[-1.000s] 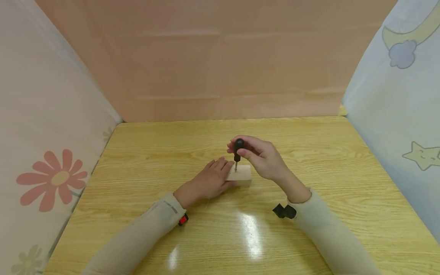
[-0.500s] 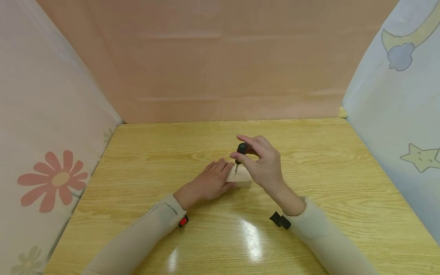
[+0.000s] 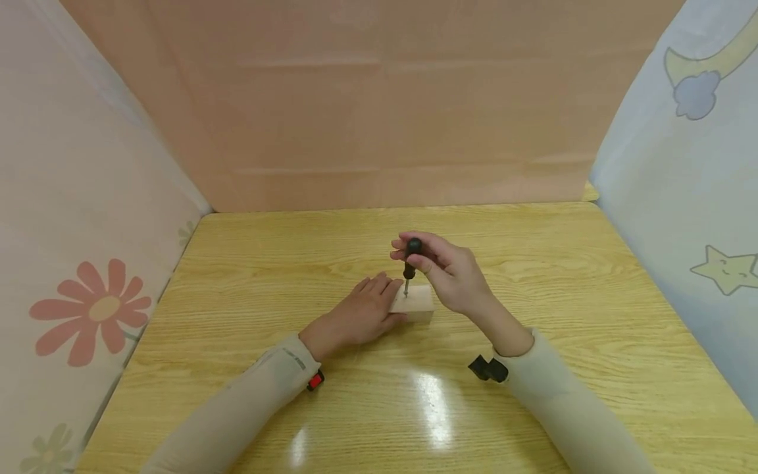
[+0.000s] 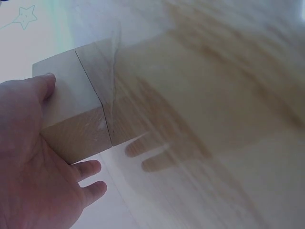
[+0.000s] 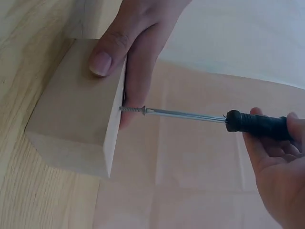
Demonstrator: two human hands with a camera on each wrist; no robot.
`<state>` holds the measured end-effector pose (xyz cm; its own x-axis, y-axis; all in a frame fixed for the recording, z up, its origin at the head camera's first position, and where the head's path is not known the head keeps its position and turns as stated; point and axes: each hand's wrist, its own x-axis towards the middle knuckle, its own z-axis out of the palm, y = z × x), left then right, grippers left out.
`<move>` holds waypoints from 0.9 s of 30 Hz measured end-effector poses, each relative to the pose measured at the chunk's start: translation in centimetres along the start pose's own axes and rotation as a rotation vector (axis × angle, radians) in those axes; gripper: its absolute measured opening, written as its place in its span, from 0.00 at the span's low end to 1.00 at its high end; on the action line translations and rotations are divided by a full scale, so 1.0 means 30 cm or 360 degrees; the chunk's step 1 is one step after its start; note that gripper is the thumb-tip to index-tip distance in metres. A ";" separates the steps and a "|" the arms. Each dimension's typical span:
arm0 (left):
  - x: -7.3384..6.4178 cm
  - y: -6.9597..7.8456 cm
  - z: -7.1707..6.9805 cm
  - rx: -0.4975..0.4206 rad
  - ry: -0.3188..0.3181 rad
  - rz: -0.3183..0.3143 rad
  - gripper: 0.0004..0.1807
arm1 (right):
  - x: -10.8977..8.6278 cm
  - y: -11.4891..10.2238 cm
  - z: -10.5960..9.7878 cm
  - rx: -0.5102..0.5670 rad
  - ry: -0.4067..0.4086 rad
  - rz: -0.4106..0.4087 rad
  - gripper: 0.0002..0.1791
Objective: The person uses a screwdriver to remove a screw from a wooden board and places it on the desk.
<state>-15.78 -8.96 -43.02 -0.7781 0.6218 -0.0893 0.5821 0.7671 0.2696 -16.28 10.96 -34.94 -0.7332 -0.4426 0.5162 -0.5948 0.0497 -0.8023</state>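
A pale wooden block [image 3: 422, 301] lies on the table, and my left hand [image 3: 362, 311] holds its left end. The thumb presses the near side of the block, while other fingers lie over the top. My right hand [image 3: 460, 278] pinches the black handle of a screwdriver [image 3: 410, 268] between thumb and fingers. The screwdriver stands nearly upright over the block. In the right wrist view its metal shaft meets the head of a screw [image 5: 133, 109]. That screw's tip is sunk in the block's top face, with much of the threaded length showing.
The wood-grain table [image 3: 266, 263] spreads around both hands. A plain peach cloth [image 3: 379, 105] hangs behind it, with printed cloths at left [image 3: 71, 197] and right [image 3: 681, 184]. The block's reflection shows in the glossy surface in the left wrist view.
My right hand turned inward with the screwdriver tilting right half a second ago, then turned back to about its earlier pose. The left hand and the block have stayed in place.
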 end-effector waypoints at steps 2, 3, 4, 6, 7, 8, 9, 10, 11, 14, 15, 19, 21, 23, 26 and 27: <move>-0.001 -0.002 0.000 -0.0007 0.0006 0.0003 0.40 | -0.002 0.002 0.000 0.0008 -0.0039 0.0026 0.17; -0.001 -0.002 0.000 -0.0012 0.0006 0.0004 0.40 | -0.004 0.004 0.002 0.0006 -0.0041 0.0038 0.17; -0.001 -0.003 0.001 -0.0015 0.0009 0.0006 0.40 | -0.007 0.005 0.007 0.0007 -0.0035 0.0053 0.16; 0.000 -0.005 0.003 -0.0016 0.0014 0.0013 0.40 | -0.012 0.005 0.017 -0.0007 0.0007 0.0050 0.15; 0.001 -0.005 0.004 -0.0016 0.0021 0.0017 0.39 | -0.014 0.004 0.023 -0.0022 0.0042 0.0033 0.14; 0.001 -0.004 0.004 -0.0016 0.0022 0.0016 0.39 | -0.015 0.004 0.028 -0.0032 0.0078 0.0022 0.14; 0.002 -0.005 0.005 -0.0016 0.0023 0.0015 0.39 | -0.015 0.003 0.033 -0.0038 0.0117 0.0014 0.14; 0.001 -0.004 0.004 -0.0016 0.0026 0.0016 0.39 | -0.015 0.002 0.037 -0.0052 0.0157 0.0008 0.14; 0.001 -0.004 0.003 -0.0015 0.0027 0.0016 0.39 | -0.014 0.001 0.041 -0.0069 0.0201 -0.0001 0.15; 0.001 -0.004 0.003 0.0007 0.0028 0.0015 0.39 | -0.012 0.003 0.050 -0.0121 0.0333 0.0006 0.18; 0.001 -0.005 0.004 0.0017 0.0029 0.0016 0.40 | -0.011 0.003 0.052 -0.0134 0.0375 0.0006 0.19; 0.002 -0.009 0.006 0.0046 0.0043 0.0026 0.40 | -0.004 -0.001 0.053 -0.0144 0.0431 -0.0021 0.18; 0.003 -0.011 0.008 0.0051 0.0054 0.0042 0.39 | 0.000 -0.004 0.048 -0.0117 0.0357 -0.0035 0.17; 0.002 -0.013 0.009 0.0053 0.0059 0.0057 0.39 | 0.006 -0.006 0.040 -0.0107 0.0236 -0.0044 0.16; 0.001 -0.015 0.009 0.0056 0.0066 0.0076 0.40 | 0.013 -0.005 0.028 -0.0125 0.0072 -0.0044 0.16; 0.001 -0.016 0.010 0.0058 0.0064 0.0078 0.40 | 0.014 -0.006 0.026 -0.0138 0.0040 -0.0042 0.17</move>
<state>-16.01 -9.27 -43.42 -0.7568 0.6525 -0.0380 0.6274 0.7416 0.2376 -16.22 10.06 -34.81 -0.7242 -0.4222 0.5452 -0.6397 0.1160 -0.7599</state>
